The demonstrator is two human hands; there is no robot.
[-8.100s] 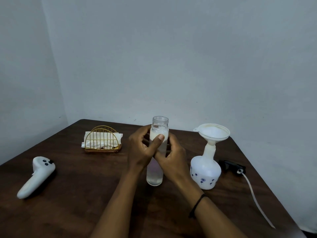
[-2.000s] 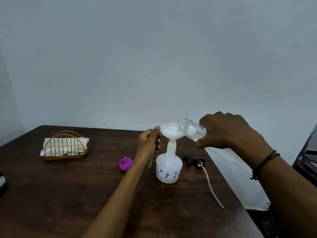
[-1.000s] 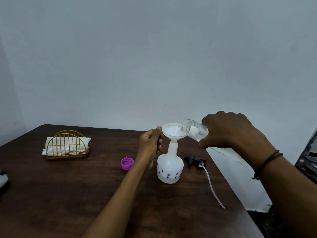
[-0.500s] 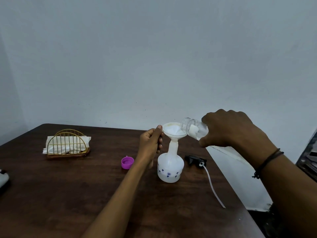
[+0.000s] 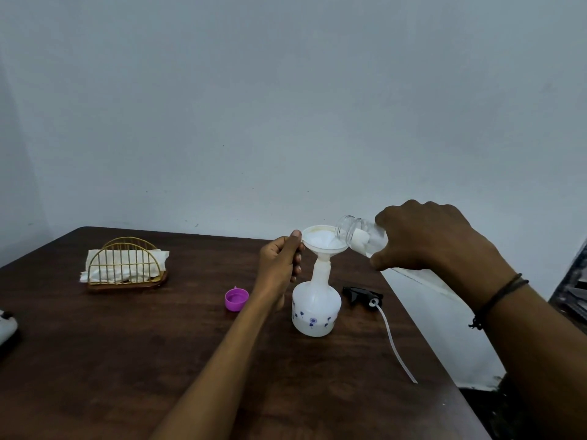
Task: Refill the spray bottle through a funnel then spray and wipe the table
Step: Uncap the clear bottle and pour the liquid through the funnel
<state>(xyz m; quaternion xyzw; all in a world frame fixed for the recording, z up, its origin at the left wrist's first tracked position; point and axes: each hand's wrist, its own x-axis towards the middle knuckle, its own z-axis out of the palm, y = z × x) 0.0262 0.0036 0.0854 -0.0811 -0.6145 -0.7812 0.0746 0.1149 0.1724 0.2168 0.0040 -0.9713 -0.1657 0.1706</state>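
Note:
A white spray bottle (image 5: 316, 308) with small blue flowers stands on the dark wooden table (image 5: 127, 344), a white funnel (image 5: 324, 244) seated in its neck. My left hand (image 5: 281, 262) pinches the funnel's left rim. My right hand (image 5: 425, 239) grips a clear water bottle (image 5: 359, 235), tipped almost level with its open mouth over the funnel's right edge. The black spray head (image 5: 362, 295) with its white tube (image 5: 395, 341) lies on the table just right of the spray bottle.
A purple cap (image 5: 236, 299) lies left of my left forearm. A gold wire holder with white napkins (image 5: 125, 265) sits at the back left. A white controller (image 5: 6, 325) shows at the left edge. The table's right edge runs close to the tube.
Since eight seconds ago the clear bottle went from upright in both hands to tipped over the funnel. Over the last second it has tilted slightly further; my left hand stays on the rim.

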